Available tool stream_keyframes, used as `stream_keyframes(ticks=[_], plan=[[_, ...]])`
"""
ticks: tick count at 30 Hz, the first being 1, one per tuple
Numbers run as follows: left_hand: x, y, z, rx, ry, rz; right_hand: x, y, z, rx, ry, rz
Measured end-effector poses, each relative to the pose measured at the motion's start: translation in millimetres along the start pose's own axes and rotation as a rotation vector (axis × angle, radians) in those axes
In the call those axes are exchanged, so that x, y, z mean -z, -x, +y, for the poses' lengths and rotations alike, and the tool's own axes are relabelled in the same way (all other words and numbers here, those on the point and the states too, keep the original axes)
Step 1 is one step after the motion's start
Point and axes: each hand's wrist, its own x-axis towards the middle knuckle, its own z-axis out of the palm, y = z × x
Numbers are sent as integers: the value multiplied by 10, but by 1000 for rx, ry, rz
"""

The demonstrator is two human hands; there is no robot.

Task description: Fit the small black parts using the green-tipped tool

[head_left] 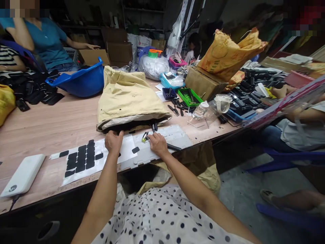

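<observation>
A yellow cloth sack (129,98) lies on the table, its dark mouth facing me. At the lower left of that mouth is my left hand (113,141), fingers curled; what they hold, if anything, is hidden. My right hand (157,144) is closed, its fingertips on a small metallic part with a yellow-green end (144,137). A black rod (174,147) sticks out to the right beside this hand; I cannot tell whether it is gripped. Two black pieces (154,127) poke out of the sack mouth. Beneath both hands are a grey board (177,135) and white sheets with black rounded stickers (81,158).
A white power bank (22,175) with a cable lies at left. Beyond are a blue basin (78,83), a green tray (190,97), a clear bottle (200,110) and a cardboard box (203,83). Co-workers sit at far left (45,40) and right (302,128).
</observation>
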Motion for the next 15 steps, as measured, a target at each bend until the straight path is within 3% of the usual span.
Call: stream_keyframes(ticks=[3, 6, 9, 12, 15], plan=[[-73, -78, -3, 54, -95, -32, 18, -6, -10, -2, -4, -18], [-84, -51, -89, -8, -106, -42, 32, -7, -15, -4, -12, -23], [-92, 47, -234, -214, -8, -86, 38, -8, -17, -9, -19, -15], [-154, 187, -361, -467, 109, -213, 38, -8, -19, -18, -25, -14], [-249, 307, -413, -609, 134, -304, 35, -4, -20, -24, -26, -16]])
